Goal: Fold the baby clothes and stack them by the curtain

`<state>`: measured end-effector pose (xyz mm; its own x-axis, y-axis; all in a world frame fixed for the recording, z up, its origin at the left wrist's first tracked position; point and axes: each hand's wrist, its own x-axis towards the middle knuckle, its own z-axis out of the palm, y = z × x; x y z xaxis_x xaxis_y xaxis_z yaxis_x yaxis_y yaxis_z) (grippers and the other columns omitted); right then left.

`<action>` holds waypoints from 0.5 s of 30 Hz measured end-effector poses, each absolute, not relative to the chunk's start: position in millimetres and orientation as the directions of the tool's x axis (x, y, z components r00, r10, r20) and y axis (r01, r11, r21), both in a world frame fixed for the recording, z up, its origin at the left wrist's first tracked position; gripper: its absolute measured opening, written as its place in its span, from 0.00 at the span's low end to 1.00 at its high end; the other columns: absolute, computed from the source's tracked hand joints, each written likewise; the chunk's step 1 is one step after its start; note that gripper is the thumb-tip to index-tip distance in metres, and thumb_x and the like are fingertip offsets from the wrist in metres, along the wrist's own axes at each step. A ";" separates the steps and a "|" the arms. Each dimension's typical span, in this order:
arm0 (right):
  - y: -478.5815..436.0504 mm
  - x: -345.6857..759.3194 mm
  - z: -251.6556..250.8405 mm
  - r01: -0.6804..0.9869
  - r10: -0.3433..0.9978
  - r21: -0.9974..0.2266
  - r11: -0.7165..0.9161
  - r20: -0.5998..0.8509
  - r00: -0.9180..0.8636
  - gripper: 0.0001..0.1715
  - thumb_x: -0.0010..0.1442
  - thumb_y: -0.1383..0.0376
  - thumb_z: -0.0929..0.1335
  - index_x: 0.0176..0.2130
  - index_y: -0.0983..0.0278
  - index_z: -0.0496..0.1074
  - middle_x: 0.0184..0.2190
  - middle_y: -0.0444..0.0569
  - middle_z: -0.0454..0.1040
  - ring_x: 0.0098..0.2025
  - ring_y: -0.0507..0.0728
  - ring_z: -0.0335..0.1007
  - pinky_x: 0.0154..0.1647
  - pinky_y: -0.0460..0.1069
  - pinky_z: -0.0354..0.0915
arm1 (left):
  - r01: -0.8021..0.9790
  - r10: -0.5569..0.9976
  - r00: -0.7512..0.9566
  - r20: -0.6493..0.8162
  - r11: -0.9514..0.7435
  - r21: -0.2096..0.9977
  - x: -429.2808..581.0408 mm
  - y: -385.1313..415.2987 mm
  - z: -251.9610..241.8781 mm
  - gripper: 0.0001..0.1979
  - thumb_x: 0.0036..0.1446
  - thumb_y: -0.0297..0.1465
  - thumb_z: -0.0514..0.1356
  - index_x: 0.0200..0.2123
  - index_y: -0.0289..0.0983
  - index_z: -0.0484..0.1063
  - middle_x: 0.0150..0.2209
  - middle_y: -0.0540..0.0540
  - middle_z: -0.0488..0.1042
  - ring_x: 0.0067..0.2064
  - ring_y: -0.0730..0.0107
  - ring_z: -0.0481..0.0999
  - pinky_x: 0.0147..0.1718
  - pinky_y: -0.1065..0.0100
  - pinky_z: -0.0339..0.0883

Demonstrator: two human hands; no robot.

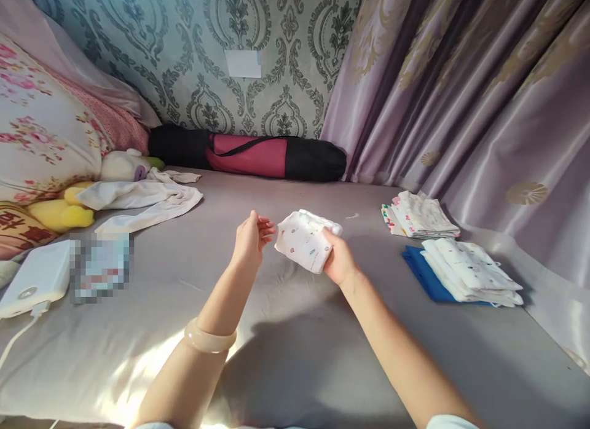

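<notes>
A small folded white cloth point(304, 240) with a sparse print is held above the grey bed sheet point(295, 330). My right hand point(340, 257) grips its right edge, thumb on top. Just left of the cloth, my left hand point(253, 237) is apart from it, fingers loosely curled and separated, with nothing in them. On the right lie two stacks of folded cloths: a patterned white stack point(426, 217) farther back, and a white printed stack point(474, 272) nearer, resting on a blue cloth point(421, 275).
A black and red long bag point(251, 155) lies along the wall. At left are a crumpled white garment point(147, 198), a yellow plush toy point(62, 214), a floral pillow point(41, 122), a white power bank point(39, 278) with a cable, and a blurred item point(104, 266). Curtains point(461, 91) hang at right.
</notes>
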<state>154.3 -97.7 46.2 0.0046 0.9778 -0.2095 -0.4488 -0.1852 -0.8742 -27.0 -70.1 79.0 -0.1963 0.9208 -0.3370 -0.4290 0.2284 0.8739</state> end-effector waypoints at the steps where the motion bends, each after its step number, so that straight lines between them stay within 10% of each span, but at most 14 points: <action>1: -97.0 160.5 48.7 -0.484 0.983 -0.860 -0.161 -0.186 0.004 0.22 0.61 0.54 0.65 0.50 0.62 0.72 0.50 0.56 0.77 0.52 0.63 0.74 0.49 0.59 0.71 | -0.452 0.901 -0.190 -0.389 0.271 0.850 -23.8 -71.8 75.8 0.17 0.66 0.37 0.49 0.28 0.34 0.67 0.27 0.46 0.73 0.24 0.76 0.72 0.23 0.73 0.62; 6: -98.1 168.3 57.0 -0.451 0.994 -0.892 0.029 -0.021 0.105 0.28 0.63 0.49 0.62 0.55 0.61 0.70 0.52 0.52 0.77 0.56 0.64 0.71 0.58 0.62 0.65 | -0.471 0.853 -0.079 -0.516 0.424 0.773 5.0 -87.4 64.0 0.15 0.64 0.33 0.51 0.27 0.34 0.68 0.28 0.45 0.74 0.25 0.74 0.72 0.25 0.71 0.63; 10: -120.1 154.3 58.0 0.055 0.949 -0.948 0.313 0.315 0.016 0.31 0.66 0.50 0.61 0.63 0.60 0.64 0.61 0.52 0.68 0.64 0.61 0.60 0.67 0.59 0.54 | -0.588 0.843 0.183 -0.506 0.507 0.631 25.9 -92.5 65.0 0.19 0.66 0.40 0.49 0.35 0.33 0.72 0.37 0.41 0.77 0.35 0.67 0.77 0.36 0.66 0.70; 15: -152.2 149.4 73.8 0.551 0.769 -0.540 0.637 0.398 -0.499 0.44 0.63 0.45 0.64 0.69 0.62 0.52 0.70 0.54 0.51 0.71 0.65 0.42 0.71 0.65 0.39 | -0.702 0.807 0.482 -0.341 0.589 0.400 25.7 -93.3 69.5 0.15 0.61 0.39 0.53 0.35 0.34 0.74 0.34 0.38 0.77 0.47 0.53 0.77 0.52 0.55 0.68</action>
<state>149.4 -152.2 73.8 -0.4992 0.7695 0.3984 0.5506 0.6367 -0.5399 25.7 -93.3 69.5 0.4822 0.8069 -0.3413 -0.7023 0.5889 0.4000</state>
